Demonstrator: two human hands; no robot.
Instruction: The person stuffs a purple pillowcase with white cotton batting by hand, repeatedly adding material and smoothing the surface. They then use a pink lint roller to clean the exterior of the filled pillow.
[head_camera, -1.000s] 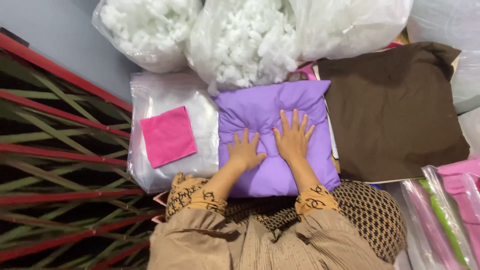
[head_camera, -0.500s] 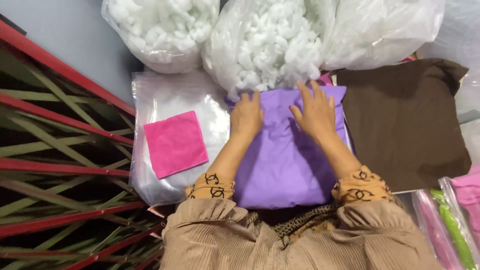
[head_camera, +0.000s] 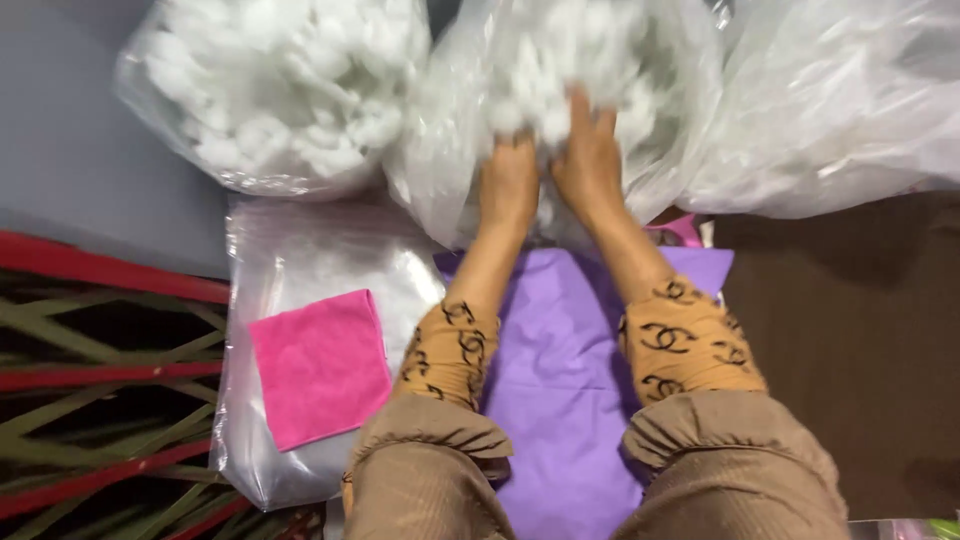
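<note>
Both hands were stretched out to the far side, pushed side by side into the mouth of the middle clear plastic bag (head_camera: 450, 190) full of white stuffing (head_camera: 560, 60). The left hand (head_camera: 510, 180) lay flat with the fingers reaching into the fluff. The right hand (head_camera: 590, 160) was just beside it, almost touching, fingers long and also buried at the tips. Couldn't tell if either one actually had a clump pinched, too much blur and fluff over the fingertips.

Under the forearms lay the purple pillow cover (head_camera: 560, 380), flat, its far edge tucked right up against that bag's near edge. Pretty cramped there.

Left of the cover sat a flat clear packet (head_camera: 300, 260) with a pink cloth (head_camera: 320, 365) lying on it, its right edge just beside the left sleeve. Another stuffing bag (head_camera: 270, 90) sat at far left, touching the middle one, and a third clear bag (head_camera: 840, 110) crowded in from the far right. Right of the purple cover was a dark brown cushion (head_camera: 850, 340), close by. Far left edge had a red and green metal frame (head_camera: 100, 380), and a strip of grey floor (head_camera: 70, 180) showed beyond it.
</note>
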